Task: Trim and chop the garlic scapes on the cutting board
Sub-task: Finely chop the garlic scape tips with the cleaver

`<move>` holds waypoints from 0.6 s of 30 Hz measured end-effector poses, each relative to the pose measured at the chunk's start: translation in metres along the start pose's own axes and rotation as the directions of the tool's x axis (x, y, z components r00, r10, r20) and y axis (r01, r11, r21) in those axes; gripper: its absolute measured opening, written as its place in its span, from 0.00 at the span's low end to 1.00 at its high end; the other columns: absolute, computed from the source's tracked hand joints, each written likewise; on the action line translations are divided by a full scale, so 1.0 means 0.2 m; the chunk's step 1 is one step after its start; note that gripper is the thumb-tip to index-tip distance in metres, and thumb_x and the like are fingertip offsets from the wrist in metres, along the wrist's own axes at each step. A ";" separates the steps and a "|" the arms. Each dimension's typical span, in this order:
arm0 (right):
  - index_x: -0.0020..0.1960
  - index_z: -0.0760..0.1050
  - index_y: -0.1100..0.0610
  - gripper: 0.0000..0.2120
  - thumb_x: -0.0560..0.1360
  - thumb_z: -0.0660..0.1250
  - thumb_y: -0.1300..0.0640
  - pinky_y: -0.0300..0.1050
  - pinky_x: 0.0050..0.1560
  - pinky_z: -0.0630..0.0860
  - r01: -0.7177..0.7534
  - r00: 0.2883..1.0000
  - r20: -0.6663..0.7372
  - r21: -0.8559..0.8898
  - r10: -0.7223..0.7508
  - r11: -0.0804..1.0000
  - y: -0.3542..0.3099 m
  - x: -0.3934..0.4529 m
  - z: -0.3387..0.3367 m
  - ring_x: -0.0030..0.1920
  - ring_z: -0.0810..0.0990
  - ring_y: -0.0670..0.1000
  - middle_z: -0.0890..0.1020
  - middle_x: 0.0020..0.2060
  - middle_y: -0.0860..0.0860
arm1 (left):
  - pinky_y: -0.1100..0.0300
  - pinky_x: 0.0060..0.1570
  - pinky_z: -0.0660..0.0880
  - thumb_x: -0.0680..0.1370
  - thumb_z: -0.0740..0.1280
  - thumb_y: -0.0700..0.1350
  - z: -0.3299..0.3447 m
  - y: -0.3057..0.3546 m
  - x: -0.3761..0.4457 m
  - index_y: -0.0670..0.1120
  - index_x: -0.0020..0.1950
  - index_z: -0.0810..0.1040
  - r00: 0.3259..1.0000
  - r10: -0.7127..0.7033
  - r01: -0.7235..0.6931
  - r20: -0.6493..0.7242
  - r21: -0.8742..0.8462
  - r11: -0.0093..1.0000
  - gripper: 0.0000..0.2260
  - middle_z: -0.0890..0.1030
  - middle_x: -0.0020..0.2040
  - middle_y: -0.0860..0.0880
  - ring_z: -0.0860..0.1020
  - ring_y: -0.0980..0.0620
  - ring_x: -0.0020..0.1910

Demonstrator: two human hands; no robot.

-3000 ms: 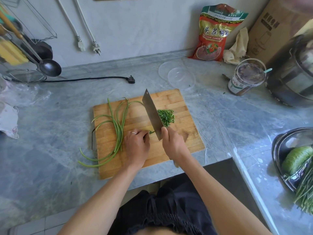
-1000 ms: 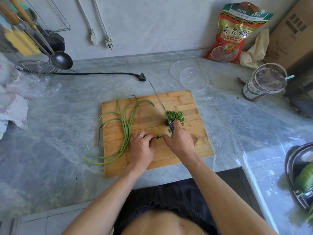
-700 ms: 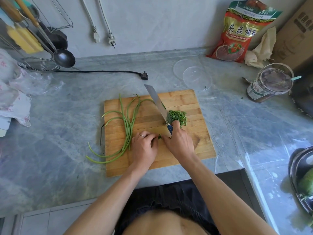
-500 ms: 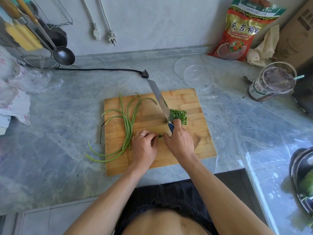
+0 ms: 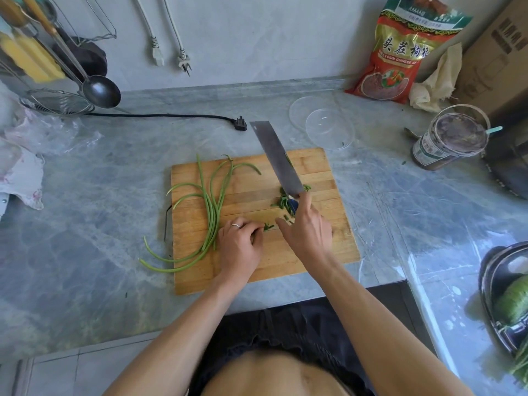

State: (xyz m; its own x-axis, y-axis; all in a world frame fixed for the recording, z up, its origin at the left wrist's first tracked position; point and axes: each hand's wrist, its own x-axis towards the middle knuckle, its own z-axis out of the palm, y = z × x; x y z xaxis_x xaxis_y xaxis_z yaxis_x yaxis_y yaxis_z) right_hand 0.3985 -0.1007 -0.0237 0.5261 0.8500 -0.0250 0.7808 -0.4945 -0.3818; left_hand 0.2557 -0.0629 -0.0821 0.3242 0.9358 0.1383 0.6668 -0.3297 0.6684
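Red bag (image 5: 400,50): "LYCIUM CHINESE" | right hand (image 5: 307,232) grip: grasping cleaver (image 5: 277,161) | left hand (image 5: 240,247) grip: pinching scape stub (image 5: 268,226) | board (image 5: 314,252)

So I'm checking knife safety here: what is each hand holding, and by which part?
The right hand holds the cleaver by its handle. The left hand pins the garlic scape stub under curled fingers.
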 end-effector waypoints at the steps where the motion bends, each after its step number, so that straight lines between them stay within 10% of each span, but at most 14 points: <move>1: 0.60 0.63 0.59 0.27 0.73 0.72 0.46 0.45 0.32 0.69 0.012 1.000 -0.009 -0.036 -0.012 0.999 0.00 0.00 0.02 0.36 0.81 0.56 0.81 0.41 0.54 | 0.48 0.46 0.73 0.74 0.73 0.39 0.00 0.01 0.00 0.49 0.48 0.86 1.000 -0.005 0.005 0.001 0.003 1.000 0.06 0.81 0.44 0.52 0.77 0.48 0.44; 18: 0.61 0.59 0.57 0.31 0.72 0.70 0.39 0.43 0.29 0.64 0.019 1.000 -0.012 -0.140 -0.021 0.990 0.01 0.00 0.09 0.34 0.80 0.54 0.80 0.39 0.52 | 0.48 0.44 0.73 0.73 0.71 0.40 -0.01 0.00 0.00 0.48 0.47 0.85 1.000 0.004 -0.004 -0.002 0.014 1.000 0.06 0.81 0.43 0.51 0.77 0.45 0.43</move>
State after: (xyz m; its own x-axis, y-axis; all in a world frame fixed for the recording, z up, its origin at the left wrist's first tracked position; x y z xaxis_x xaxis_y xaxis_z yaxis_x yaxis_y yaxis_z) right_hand 0.3941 -0.0977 -0.0419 0.5138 0.8579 -0.0059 0.8302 -0.4989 -0.2489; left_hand 0.2553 -0.0621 -0.0812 0.3258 0.9346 0.1428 0.6749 -0.3357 0.6571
